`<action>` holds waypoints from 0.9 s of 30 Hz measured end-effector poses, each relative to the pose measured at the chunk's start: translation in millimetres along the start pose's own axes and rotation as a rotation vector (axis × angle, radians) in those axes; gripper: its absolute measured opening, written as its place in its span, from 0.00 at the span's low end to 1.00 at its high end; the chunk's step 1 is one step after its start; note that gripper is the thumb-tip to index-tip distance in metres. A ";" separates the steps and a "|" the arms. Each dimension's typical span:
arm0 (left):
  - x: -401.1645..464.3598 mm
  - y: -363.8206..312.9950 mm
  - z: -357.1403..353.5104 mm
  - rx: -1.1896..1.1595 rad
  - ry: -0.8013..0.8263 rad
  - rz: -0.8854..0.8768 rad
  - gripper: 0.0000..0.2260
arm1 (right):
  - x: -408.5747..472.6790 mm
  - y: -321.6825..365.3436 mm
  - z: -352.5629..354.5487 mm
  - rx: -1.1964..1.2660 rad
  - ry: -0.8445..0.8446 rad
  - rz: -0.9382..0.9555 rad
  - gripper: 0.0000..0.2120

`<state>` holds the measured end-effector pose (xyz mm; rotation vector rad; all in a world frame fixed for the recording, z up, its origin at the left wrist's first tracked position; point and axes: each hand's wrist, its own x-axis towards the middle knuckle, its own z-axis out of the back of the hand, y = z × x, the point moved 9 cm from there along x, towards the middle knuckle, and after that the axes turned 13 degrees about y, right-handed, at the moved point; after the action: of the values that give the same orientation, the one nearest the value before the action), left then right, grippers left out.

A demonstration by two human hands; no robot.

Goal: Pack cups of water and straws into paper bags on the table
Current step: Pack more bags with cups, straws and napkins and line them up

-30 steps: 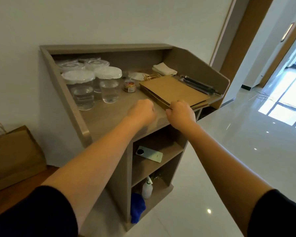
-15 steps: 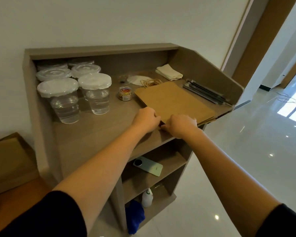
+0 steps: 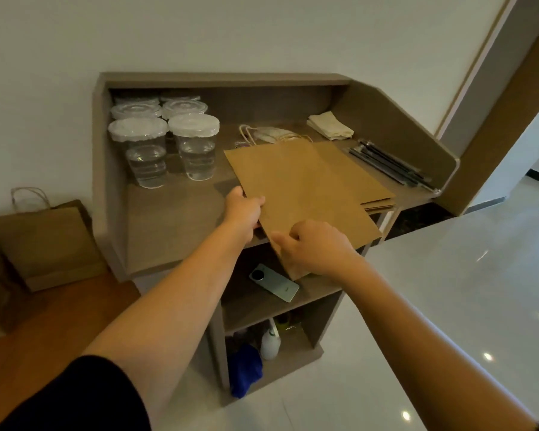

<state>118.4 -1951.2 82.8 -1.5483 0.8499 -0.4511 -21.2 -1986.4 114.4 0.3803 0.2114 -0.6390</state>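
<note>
**Both hands on the top paper bag at the bench's front edge**

While the flat top paper bag (image 3: pixel 305 194) juts out past the front edge of the bench (image 3: pixel 168 231), both hands hold it. Nearest the camera, the right hand (image 3: pixel 311 247) has its grip closed on the bag's near corner, thumb on top and fingers curled around the paper's edge. Just beyond, the left hand (image 3: pixel 243 209) has its grip closed on the bag's left edge, thumb lying on top, fingers tucked underneath and out of sight. That bag is one of a small stack; the edges of more bags (image 3: pixel 378 204) show beneath it at its right side, too tightly layered to count. Twine handles (image 3: pixel 252 133) stick out at the far end of the stack.

On the shelf under the bench lies one green phone (image 3: pixel 274 283); lower down stand one white bottle (image 3: pixel 269 343) and a blue cloth (image 3: pixel 245 370).

Left of the bag, farther back on the bench, stand six lidded clear cups (image 3: pixel 165 144) in three rows of two; the front two plainly hold water, and the rear ones are mostly hidden. To the right, along the side wall, lies a bundle of dark straws (image 3: pixel 389 164), their number unclear. At the back sits a folded pile of napkins (image 3: pixel 330 126), with a crumpled white object (image 3: pixel 269 133) just beside the handles.

On the floor to the left, one more brown bag (image 3: pixel 44 241) leans against the wall
</note>
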 end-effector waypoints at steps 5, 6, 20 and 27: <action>-62.2 5.8 19.1 0.097 0.020 -0.188 0.10 | -3.5 9.8 -3.0 0.572 -0.023 0.088 0.25; -76.2 8.1 21.9 0.138 0.043 -0.224 0.10 | -3.8 11.6 -7.2 0.737 -0.025 0.068 0.24; -238.6 46.5 166.9 0.621 -0.001 -0.302 0.08 | -47.1 138.0 -116.3 1.377 0.294 0.034 0.24; -301.1 81.4 232.1 0.067 0.140 0.069 0.18 | -102.3 231.0 -191.2 1.015 0.455 0.201 0.16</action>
<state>67.0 -1570.8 20.9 -1.4339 0.9835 -0.5371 26.3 -1683.0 36.2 1.5119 0.2654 -0.4109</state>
